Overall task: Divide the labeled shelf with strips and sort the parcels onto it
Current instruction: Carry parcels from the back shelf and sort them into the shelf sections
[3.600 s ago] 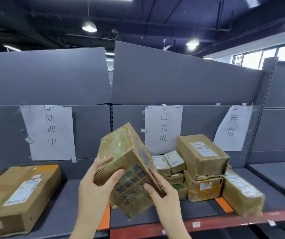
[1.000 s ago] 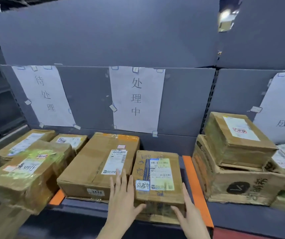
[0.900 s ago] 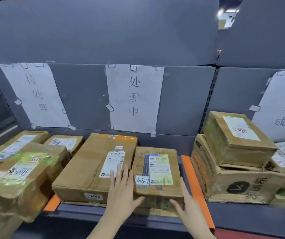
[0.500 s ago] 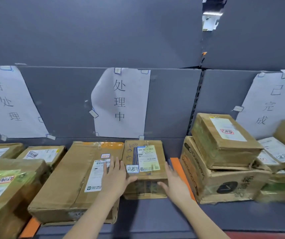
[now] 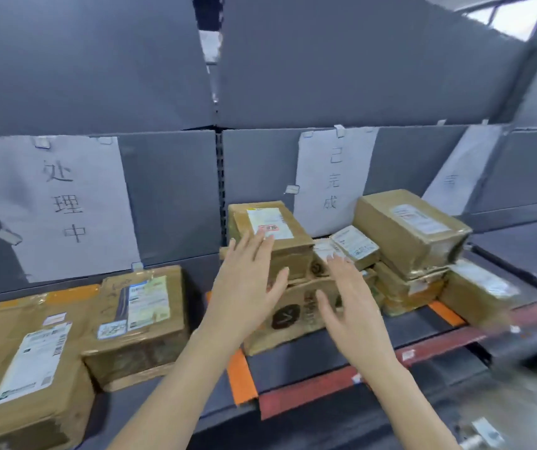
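Ahead of hands: stack, box on top.
Nearer: my left hand, spread, empty.
Right hand: spread, empty.

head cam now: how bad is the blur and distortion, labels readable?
Head view: motion blur is strongest at the right edge, smearing the far-right sign and the parcel below it; both hands are soft-edged; wide-angle bowing tilts the shelf backing panels; the 处理中 sign and 已完成 sign stay readable; shipping-label print is not; lighting is even, no harsh glare.
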The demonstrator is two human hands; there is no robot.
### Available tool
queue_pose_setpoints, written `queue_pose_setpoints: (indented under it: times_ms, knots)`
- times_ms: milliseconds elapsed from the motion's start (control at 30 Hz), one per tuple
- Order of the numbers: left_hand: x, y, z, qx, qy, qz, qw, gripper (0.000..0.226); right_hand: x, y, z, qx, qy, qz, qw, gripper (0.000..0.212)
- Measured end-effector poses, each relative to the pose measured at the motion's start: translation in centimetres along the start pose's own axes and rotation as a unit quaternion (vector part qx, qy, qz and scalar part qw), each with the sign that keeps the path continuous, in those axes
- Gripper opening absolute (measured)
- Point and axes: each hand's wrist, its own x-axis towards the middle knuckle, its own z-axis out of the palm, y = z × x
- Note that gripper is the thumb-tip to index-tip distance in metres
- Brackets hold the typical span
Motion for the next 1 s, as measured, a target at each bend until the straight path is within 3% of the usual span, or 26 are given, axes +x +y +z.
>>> queue_pose_setpoints:
  times_ms: [167,367,600,700,1000]
  knots:
    - [3.3,14.9,6.3,-0.092,-0.06,0.1,0.989,0.058,-4.7,10.5,-13.6,-0.097,0.086,0.101,0.986,0.053]
    - [5.3,32.8,13.8,-0.167,-0.101,0.264,0.945,0.056,-12.9,19.9,-28.5,-0.193,0.19,0.233,0.934,0.054]
    - [7.1,46.6,23.0,-0.217,-0.154,0.362,0.894,0.057,-20.8,28.7,-37.7,-0.226,0.268,0.349,0.869,0.054]
    - [8.9,50.6,27.7,-0.217,-0.172,0.374,0.885,0.057,-21.8,33.8,-39.9,-0.254,0.26,0.377,0.852,0.054]
    - [22.0,65.5,42.3,-0.253,-0.179,0.389,0.868,0.053,-16.2,53.7,-48.3,-0.253,0.214,0.408,0.851,0.053]
